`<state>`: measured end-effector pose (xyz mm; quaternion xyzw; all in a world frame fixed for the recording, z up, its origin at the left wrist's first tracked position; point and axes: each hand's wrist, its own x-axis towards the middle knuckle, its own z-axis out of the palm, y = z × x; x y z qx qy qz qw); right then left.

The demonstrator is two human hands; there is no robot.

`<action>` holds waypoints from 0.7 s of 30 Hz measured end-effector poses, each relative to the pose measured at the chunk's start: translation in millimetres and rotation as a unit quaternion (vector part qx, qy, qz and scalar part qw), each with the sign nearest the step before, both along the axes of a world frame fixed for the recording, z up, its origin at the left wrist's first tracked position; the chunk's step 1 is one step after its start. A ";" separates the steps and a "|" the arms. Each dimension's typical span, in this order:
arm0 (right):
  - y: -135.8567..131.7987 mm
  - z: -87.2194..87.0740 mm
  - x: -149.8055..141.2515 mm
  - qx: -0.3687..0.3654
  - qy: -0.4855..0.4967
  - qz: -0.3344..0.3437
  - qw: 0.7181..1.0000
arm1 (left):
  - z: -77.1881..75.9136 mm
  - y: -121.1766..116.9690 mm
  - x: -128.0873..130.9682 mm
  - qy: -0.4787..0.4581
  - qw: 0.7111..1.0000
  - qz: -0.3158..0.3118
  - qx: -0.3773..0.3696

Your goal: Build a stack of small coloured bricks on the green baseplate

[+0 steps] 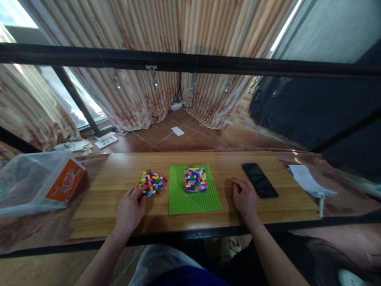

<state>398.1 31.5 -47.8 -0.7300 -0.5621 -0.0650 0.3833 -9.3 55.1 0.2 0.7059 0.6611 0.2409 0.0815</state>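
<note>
My left hand [131, 208] rests at the near left edge of a loose pile of small coloured building bricks [152, 183]. Its thumb and fingers are pinched together, and whatever is between them is too small to make out. A green baseplate [180, 203] lies in the middle of the board. On it stands a block built of many coloured bricks [195, 180], with a patchwork top. To the right of the baseplate, my right hand [245, 198] lies on the wood with its fingers curled in; nothing shows in it.
A black phone [260, 180] lies on the wooden board [119, 169], beside my right hand. Left of the board is a clear plastic tub [32, 182] with an orange label. Papers [309, 180] are at the right. A dark metal bar [190, 65] crosses beyond the table.
</note>
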 end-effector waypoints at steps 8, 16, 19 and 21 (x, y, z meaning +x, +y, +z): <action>-0.3 -2.0 0.7 0.002 -0.006 -0.002 1.000 | -8.2 -3.4 1.7 -0.069 0.996 -0.056 -0.019; -0.3 0.1 0.2 0.002 -0.015 -0.001 1.000 | -0.6 6.7 4.7 0.008 1.000 -0.007 0.019; 0.1 -0.3 0.7 0.005 -0.010 0.004 1.000 | -1.3 10.2 5.0 0.037 0.999 -0.015 0.035; 0.4 -1.0 1.2 0.004 -0.007 0.007 1.000 | -2.0 11.0 4.8 0.049 0.998 -0.015 0.035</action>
